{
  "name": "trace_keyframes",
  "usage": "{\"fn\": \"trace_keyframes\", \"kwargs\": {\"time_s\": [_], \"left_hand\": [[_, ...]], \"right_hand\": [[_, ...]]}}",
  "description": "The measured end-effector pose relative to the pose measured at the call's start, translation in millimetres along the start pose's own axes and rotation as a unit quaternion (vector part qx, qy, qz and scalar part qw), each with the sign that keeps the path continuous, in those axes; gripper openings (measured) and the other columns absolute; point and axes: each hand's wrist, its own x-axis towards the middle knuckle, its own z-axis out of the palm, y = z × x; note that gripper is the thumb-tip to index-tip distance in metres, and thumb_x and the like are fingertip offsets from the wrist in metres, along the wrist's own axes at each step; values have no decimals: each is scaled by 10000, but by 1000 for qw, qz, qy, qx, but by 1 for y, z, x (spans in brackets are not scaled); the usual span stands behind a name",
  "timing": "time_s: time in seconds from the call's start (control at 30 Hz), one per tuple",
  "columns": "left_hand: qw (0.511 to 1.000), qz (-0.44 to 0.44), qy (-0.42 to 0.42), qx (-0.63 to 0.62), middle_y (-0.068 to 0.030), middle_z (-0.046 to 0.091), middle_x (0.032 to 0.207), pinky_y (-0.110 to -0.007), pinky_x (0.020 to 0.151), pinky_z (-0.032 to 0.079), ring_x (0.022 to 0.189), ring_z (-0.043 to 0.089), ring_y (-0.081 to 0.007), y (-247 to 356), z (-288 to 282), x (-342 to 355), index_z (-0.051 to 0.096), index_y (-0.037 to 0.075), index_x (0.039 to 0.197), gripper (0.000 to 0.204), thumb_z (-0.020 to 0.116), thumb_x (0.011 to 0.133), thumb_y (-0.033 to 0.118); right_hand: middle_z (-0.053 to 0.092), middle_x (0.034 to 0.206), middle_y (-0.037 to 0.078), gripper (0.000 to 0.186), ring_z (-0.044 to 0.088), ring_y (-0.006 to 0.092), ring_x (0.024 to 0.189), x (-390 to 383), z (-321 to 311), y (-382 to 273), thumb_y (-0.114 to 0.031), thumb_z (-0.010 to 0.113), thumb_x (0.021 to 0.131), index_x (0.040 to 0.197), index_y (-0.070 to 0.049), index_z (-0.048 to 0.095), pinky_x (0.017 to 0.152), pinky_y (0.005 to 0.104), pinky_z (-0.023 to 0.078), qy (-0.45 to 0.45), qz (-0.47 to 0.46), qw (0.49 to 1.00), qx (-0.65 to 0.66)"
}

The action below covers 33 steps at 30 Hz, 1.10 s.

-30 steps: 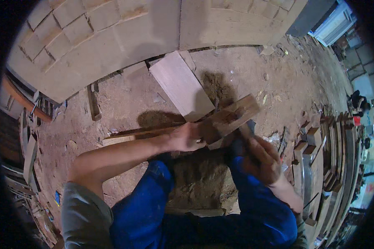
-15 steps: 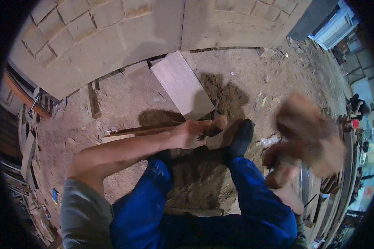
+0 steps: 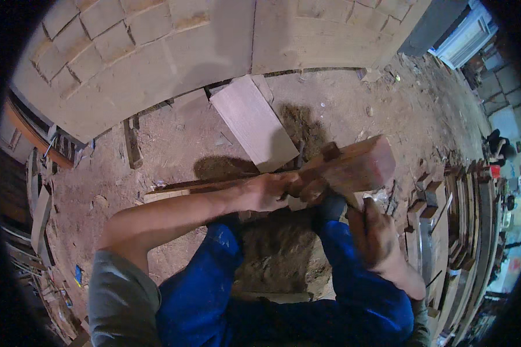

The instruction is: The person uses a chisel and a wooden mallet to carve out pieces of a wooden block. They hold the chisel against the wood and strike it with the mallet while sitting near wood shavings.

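My left hand [image 3: 263, 192] is closed around a short wooden-handled tool [image 3: 311, 190]; its working end is hidden by my hand and forearm. A wooden mallet is in my right hand [image 3: 379, 236], fingers wrapped round its handle. The mallet's big block head [image 3: 364, 165] lies over the butt end of the tool's handle and looks to be against it. Under my left forearm runs a long narrow wooden piece [image 3: 182, 188], partly covered by the arm.
Beyond my hands a flat pale board [image 3: 255, 121] lies on the dirt floor [image 3: 359, 115]. Large wooden panels [image 3: 214, 46] stand along the far side. Stacked timber [image 3: 446, 220] lies at right, more wood pieces [image 3: 40, 214] at left. My feet flank a dark patch of floor.
The mallet has swung down and leftward from the right, where it was blurred, to the tool's handle end. My left hand has kept its grip and hardly moved.
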Motion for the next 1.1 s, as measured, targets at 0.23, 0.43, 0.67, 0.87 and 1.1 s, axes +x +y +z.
{"fn": "trace_keyframes", "kwargs": {"time_s": [0.23, 0.43, 0.67, 0.87, 1.1], "left_hand": [[994, 52, -80, 57, -133, 512, 1317, -361, 1042, 399, 1251, 473, -234, -12, 19, 34, 442, 59, 1319, 450, 527, 886, 145], [993, 75, -45, 73, -170, 514, 1232, -390, 977, 394, 1151, 483, -305, -34, 26, 21, 431, 58, 1302, 474, 576, 857, 134], [997, 1, -76, 18, -191, 608, 1068, -394, 860, 498, 1058, 601, -316, 18, -7, 37, 510, 30, 1199, 367, 607, 873, 168], [998, 43, -3, 54, -176, 618, 988, -409, 811, 515, 971, 616, -337, -8, -5, 23, 501, 46, 1197, 401, 611, 845, 202], [991, -36, -79, 103, -190, 595, 1089, -426, 871, 504, 1016, 592, -347, 23, -15, 15, 487, 62, 1260, 429, 547, 860, 202]], "right_hand": [[596, 800, 160, 181, 566, 242, 576, -23, -9, 19, -146, 512, 934, 1045, -16, 572, 490, 339, 428, 215, -34, 961, 171], [516, 704, 93, 173, 483, 177, 523, -2, 0, 8, -124, 540, 911, 1042, -23, 593, 475, 319, 367, -6, -43, 998, -41], [520, 680, 52, 223, 429, 119, 476, -22, -1, 22, -225, 474, 958, 913, -10, 515, 441, 270, 310, 217, -44, 965, 144], [542, 740, 84, 259, 489, 165, 553, -3, 0, 17, -253, 518, 939, 961, 5, 518, 477, 305, 358, 33, -47, 996, 68], [536, 700, 119, 174, 485, 243, 515, 2, 2, 16, -142, 544, 925, 983, 22, 546, 482, 350, 365, 27, -50, 997, 51]]}}
